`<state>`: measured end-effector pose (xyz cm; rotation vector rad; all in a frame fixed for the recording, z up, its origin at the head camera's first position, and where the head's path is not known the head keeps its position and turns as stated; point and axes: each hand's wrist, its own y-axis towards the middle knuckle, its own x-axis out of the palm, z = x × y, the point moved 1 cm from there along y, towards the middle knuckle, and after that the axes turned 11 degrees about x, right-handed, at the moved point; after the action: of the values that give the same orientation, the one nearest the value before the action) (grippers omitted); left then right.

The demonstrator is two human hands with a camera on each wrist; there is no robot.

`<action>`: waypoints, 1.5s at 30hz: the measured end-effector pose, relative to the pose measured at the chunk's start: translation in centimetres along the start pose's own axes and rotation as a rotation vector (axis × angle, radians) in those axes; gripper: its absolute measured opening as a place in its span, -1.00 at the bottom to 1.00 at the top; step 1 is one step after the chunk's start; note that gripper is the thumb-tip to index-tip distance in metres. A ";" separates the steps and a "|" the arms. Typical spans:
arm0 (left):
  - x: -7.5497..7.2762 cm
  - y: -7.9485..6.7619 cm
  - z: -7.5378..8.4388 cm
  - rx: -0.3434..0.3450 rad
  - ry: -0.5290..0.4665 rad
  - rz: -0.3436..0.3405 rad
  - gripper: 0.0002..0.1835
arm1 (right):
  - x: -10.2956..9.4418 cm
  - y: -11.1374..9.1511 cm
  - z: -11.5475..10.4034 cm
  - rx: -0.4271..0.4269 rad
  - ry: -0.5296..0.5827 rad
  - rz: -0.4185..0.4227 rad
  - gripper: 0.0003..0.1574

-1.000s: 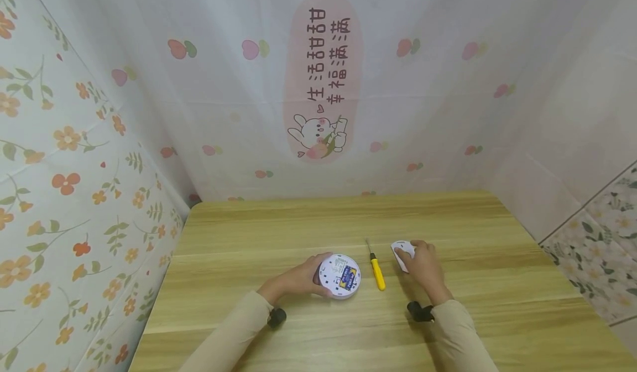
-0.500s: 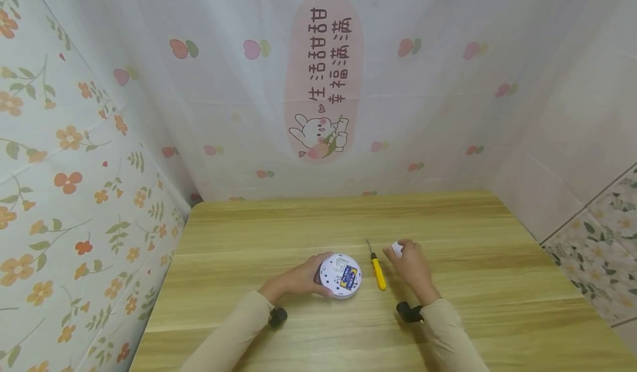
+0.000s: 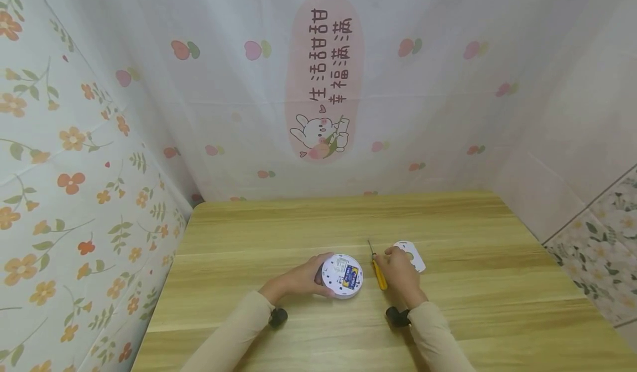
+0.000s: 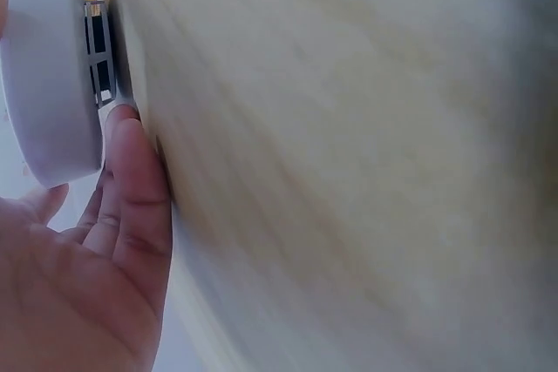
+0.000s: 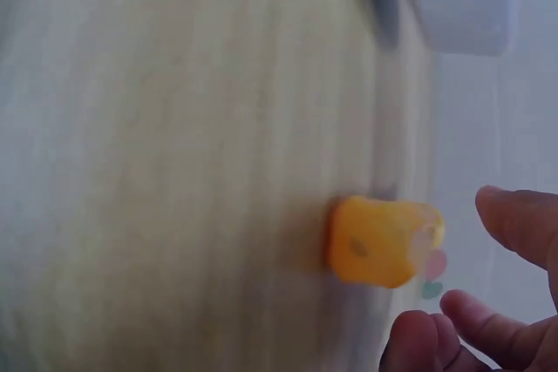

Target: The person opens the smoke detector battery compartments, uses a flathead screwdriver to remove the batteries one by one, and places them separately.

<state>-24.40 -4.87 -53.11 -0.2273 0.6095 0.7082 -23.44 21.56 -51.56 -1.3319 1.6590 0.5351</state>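
Note:
My left hand (image 3: 307, 278) grips a round white smoke detector (image 3: 332, 284) by its edge. Its back faces up, with a blue and yellow battery (image 3: 351, 277) set in it. In the left wrist view, the smoke detector (image 4: 51, 76) has a dark slotted vent on its underside, close over the table. My right hand (image 3: 402, 275) hovers over a yellow-handled screwdriver (image 3: 380, 277) lying on the table. The right wrist view has the screwdriver's handle end (image 5: 370, 246) just short of parted fingers, with nothing between them. Beyond that hand lies a white mounting plate (image 3: 418, 260).
The wood-grain table (image 3: 278, 223) backs onto a white printed curtain (image 3: 423, 112). A floral cloth (image 3: 74, 195) hangs along the left side. Black wrist cameras sit on both wrists.
My right hand has let go of the white mounting plate, leaving it on the table, and has moved left to the screwdriver. My left hand keeps the smoke detector almost still.

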 end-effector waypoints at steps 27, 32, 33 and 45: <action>-0.3 -1.1 0.1 -0.048 -0.109 0.054 -0.20 | 1.1 0.2 0.3 -0.016 -0.072 -0.032 -0.59; -0.3 -0.9 0.2 -0.057 -0.097 0.052 -0.20 | 1.1 0.2 0.4 -0.017 -0.054 -0.027 -0.60; -0.3 -0.8 0.2 -0.058 -0.094 0.053 -0.18 | 1.1 0.2 0.5 -0.018 -0.045 -0.026 -0.61; 0.0 0.2 0.6 -0.059 0.040 0.025 0.20 | 0.0 -0.2 0.8 -0.101 0.066 -0.018 -0.68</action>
<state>-24.23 -4.51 -52.68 -0.2899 0.6309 0.7475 -22.98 22.16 -51.90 -1.4503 1.6912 0.5757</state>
